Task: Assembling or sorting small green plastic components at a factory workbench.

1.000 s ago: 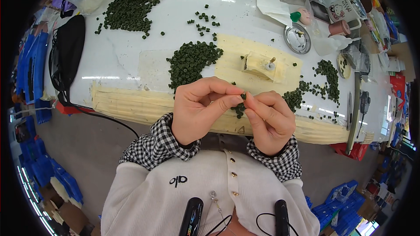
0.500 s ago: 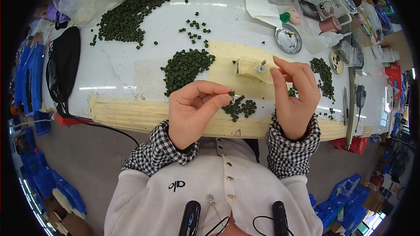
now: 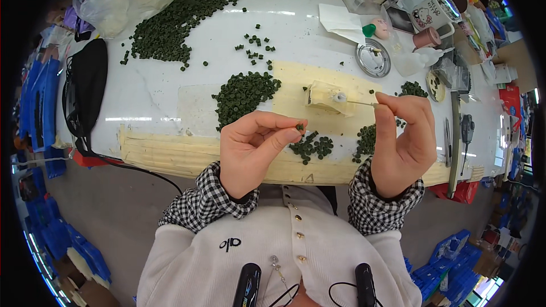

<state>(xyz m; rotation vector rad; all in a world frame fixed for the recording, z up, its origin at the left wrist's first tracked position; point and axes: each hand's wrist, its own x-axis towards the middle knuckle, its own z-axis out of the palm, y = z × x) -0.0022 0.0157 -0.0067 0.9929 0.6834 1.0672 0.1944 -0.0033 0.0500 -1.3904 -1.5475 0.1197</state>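
Observation:
My left hand (image 3: 250, 150) pinches one small dark green round piece (image 3: 300, 127) between thumb and forefinger. Between the thumb and fingertips of my right hand (image 3: 406, 142) is a thin stick (image 3: 359, 102), its tip pointing left at a small whitish container (image 3: 339, 96). That container sits in a cream tape-covered block (image 3: 321, 98) on the yellowish taped patch of the table. Below the block lies a little group of green pieces (image 3: 313, 146). Another group (image 3: 365, 139) is partly covered by my right hand. A denser heap (image 3: 244, 98) lies beyond my left hand.
A large green heap (image 3: 182, 20) spreads at the far left beside a clear plastic bag (image 3: 114, 3). A round metal lid (image 3: 373, 58), white paper (image 3: 340, 21) and a mug (image 3: 430, 14) stand far right. Tweezers (image 3: 447, 136) and a black-handled tool (image 3: 467, 131) lie at right.
My right hand has moved right, away from the block, and the thin stick now shows stretched between them. My left hand stays almost where it was, pinching the green piece.

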